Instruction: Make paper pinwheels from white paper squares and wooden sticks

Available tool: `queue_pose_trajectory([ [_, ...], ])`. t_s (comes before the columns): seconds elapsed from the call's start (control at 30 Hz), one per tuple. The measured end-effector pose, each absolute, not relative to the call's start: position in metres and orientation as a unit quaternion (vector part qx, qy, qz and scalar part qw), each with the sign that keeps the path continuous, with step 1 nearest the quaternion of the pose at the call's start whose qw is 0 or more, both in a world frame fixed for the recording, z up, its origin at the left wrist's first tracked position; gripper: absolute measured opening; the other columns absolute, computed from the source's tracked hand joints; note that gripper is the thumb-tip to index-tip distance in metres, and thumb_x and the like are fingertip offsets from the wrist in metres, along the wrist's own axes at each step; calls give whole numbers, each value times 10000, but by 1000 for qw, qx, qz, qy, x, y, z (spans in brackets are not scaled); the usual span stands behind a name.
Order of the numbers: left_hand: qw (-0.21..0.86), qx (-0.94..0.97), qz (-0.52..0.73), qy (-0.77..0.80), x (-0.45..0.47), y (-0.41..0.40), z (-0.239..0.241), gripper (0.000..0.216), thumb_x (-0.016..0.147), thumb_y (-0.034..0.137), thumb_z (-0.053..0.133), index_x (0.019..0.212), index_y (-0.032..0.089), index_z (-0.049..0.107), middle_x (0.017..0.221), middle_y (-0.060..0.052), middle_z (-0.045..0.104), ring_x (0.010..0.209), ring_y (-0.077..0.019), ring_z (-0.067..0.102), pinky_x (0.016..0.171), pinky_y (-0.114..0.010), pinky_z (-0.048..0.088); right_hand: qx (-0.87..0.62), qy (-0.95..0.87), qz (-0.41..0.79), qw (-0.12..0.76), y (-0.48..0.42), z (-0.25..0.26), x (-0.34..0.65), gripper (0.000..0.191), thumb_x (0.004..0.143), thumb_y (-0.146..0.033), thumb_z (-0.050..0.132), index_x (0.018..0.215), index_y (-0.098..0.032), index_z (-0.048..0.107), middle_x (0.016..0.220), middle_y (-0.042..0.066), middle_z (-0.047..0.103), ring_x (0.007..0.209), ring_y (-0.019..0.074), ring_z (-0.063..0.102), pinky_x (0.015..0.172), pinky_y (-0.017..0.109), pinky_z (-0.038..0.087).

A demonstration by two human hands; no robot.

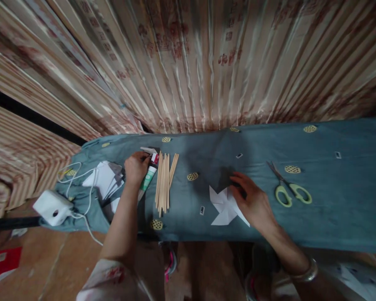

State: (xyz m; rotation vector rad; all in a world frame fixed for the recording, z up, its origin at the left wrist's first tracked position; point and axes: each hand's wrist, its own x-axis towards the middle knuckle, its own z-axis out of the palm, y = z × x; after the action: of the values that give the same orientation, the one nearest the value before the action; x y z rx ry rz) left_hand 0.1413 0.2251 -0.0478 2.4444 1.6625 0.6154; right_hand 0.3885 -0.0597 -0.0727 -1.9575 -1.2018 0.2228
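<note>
White papers point(104, 179) lie stacked at left on the bench point(341, 200); the left hand point(135, 169) curls at a small red-and-white box point(155, 158), its grip impossible to tell, beside a tube point(148, 178); wooden sticks point(163, 184) lie bare, none joined to paper; one paper pinwheel point(224, 207) lies shaped, stickless, partly under the loosely open right hand point(252, 202); scissors point(282, 182) rest at right.

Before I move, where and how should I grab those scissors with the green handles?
Probably best by the green handle loops, from the near side with your right hand, which is the closer one. The scissors lie flat on the patterned cloth, loops angled toward you, while the slightly parted blades point away, so I'd keep off those.
</note>
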Motion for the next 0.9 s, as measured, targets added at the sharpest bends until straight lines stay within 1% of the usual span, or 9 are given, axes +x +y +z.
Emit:
queue_pose_trajectory([
  [0.2,64,808,194,552,141,227,-50,237,768,283,544,854,178,738,1040,-92,731,983,-261,667,879,-329,485,-779,-468,106,403,-60,-73,389,323,872,-327,473,1081,-174,666,1247,135,647,1108,283,640,937,472,532],
  [0.43,65,799,196,565,142,222,-48,218,775,253,511,787,173,714,1042,-92,728,994,-256,657,891,-322,477,-779,-471,93,403,-62,-70,387,325,874,-347,478,1064,-175,678,1235,137,651,1103,276,640,916,439,538],
  [0.57,74,799,208,559,142,222,-49,215,772,267,513,781,172,706,1056,-104,724,980,-264,658,891,-329,472,-776,-476,87,404,-62,-72,387,318,880,-332,469,1064,-176,677,1224,141,656,1114,274,634,941,447,521],
  [0.73,82,792,215,566,141,222,-51,241,787,305,508,818,171,706,1012,-116,731,949,-282,664,878,-347,472,-774,-475,88,409,-63,-73,387,300,875,-321,487,1078,-205,675,1236,121,651,1114,267,633,935,444,522],
  [0.9,80,792,218,565,139,223,-52,236,789,295,500,831,179,701,993,-104,733,926,-266,663,877,-336,474,-778,-473,88,403,-63,-71,387,313,875,-333,479,1064,-183,678,1227,134,655,1107,274,639,950,450,517],
])
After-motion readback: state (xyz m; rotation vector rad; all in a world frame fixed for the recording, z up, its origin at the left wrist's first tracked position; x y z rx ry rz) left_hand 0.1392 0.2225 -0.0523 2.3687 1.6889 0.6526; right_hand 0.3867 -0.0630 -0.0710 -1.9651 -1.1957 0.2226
